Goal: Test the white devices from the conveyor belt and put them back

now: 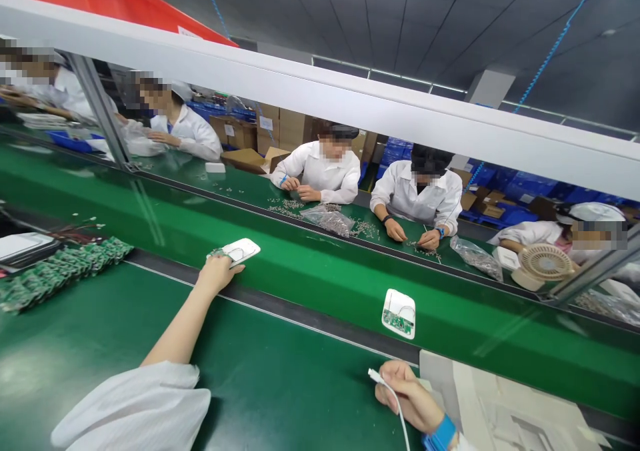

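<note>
My left hand (219, 272) reaches out to the green conveyor belt, its fingers closed on the near end of a white device shell (245, 250) with a circuit board partly hidden under the hand. In my right hand (403, 391), near the front edge of the belt, is a white cable (395, 398); its plug points up and to the left. A second white shell (399, 304) lies on the belt beyond my right hand, its green circuit board and a thin wire showing.
Stacked green circuit boards (65, 271) lie at the left of the bench. Cream-coloured trays (520, 404) stand at the right front. Across the belt, several people in white coats handle small metal parts (330, 218); a beige fan (545, 264) stands there. A white beam (320, 98) runs overhead.
</note>
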Tool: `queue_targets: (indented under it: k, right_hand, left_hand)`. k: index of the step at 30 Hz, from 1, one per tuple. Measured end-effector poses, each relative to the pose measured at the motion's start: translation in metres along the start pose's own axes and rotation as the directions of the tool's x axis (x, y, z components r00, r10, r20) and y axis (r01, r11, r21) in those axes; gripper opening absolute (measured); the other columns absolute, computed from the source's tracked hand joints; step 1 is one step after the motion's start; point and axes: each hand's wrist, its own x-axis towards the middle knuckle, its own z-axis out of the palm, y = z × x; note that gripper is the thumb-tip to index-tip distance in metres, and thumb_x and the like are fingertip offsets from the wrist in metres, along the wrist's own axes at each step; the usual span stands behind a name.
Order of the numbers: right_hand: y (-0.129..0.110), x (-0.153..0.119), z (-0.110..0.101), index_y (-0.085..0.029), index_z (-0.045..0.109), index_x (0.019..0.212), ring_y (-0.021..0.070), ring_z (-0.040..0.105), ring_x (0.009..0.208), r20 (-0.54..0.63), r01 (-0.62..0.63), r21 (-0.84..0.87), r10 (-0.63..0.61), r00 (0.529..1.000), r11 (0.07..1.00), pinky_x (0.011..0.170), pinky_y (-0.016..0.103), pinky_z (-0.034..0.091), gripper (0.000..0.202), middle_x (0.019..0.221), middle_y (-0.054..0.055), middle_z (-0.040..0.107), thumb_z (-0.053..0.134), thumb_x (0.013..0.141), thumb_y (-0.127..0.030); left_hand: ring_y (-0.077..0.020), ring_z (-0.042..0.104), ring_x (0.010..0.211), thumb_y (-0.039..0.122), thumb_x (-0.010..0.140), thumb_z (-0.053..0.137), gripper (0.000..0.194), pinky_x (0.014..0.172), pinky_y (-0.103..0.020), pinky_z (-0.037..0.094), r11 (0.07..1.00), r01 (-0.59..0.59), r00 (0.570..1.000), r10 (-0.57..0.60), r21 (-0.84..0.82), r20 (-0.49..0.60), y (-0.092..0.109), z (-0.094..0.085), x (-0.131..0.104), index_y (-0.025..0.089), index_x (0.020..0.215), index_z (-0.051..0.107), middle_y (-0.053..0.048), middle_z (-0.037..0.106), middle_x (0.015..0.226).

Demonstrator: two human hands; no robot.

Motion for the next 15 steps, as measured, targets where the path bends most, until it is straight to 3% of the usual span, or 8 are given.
queue_targets:
  k: [3, 6, 11, 15]
  right_hand:
    - [-0.0001, 0.0001, -0.0003, -0.012, 0.06, 0.069, 0.0056, 0.033, 0.036, 0.003, 0.007, 0.013, -0.007, 1.0, 1.0, 0.049, 0.025, 0.026, 0.016, 0.036, -0.005, 0.047, 0.06, 0.081, -0.023]
    - [0.0006, -0.0003, -0.0009, -0.012, 0.06, 0.069, 0.0056, 0.034, 0.036, 0.006, 0.005, 0.017, -0.005, 1.0, 1.0, 0.049, 0.025, 0.025, 0.016, 0.037, -0.004, 0.047, 0.059, 0.081, -0.023]
    - [0.0011, 0.0004, -0.0014, -0.012, 0.06, 0.068, 0.0057, 0.034, 0.036, 0.008, 0.002, 0.012, -0.002, 1.0, 1.0, 0.048, 0.025, 0.024, 0.018, 0.037, -0.004, 0.047, 0.059, 0.081, -0.024]
    - [0.0003, 0.0007, -0.0012, -0.012, 0.059, 0.066, 0.0057, 0.034, 0.035, 0.002, -0.005, 0.006, 0.005, 1.0, 1.0, 0.049, 0.025, 0.025, 0.02, 0.037, -0.004, 0.047, 0.059, 0.081, -0.024]
  left_hand:
    - [-0.0311, 0.056, 0.09, 0.033, 0.08, 0.04, 0.035, 0.075, -0.035, 0.043, 0.999, -0.041, 0.999, 0.041, -0.009, 0.001, -0.0051, 0.0004, 0.0026, 0.009, 0.087, 0.064, -0.019, 0.062, 0.095]
    - [-0.0301, 0.056, 0.092, 0.029, 0.08, 0.039, 0.032, 0.078, -0.034, 0.042, 0.995, -0.095, 0.995, 0.095, -0.004, -0.012, -0.0053, 0.0006, 0.003, 0.011, 0.085, 0.065, -0.017, 0.063, 0.093]
    - [-0.0309, 0.056, 0.094, 0.036, 0.079, 0.039, 0.037, 0.083, -0.035, 0.04, 0.982, -0.188, 0.982, 0.188, 0.001, -0.002, -0.0053, 0.0001, 0.0026, 0.013, 0.081, 0.068, -0.015, 0.066, 0.087]
    - [-0.0361, 0.049, 0.107, 0.049, 0.071, 0.049, 0.042, 0.094, -0.043, 0.031, 0.972, -0.237, 0.971, 0.237, -0.011, 0.031, -0.0109, 0.0027, 0.0077, 0.013, 0.077, 0.07, -0.016, 0.067, 0.086]
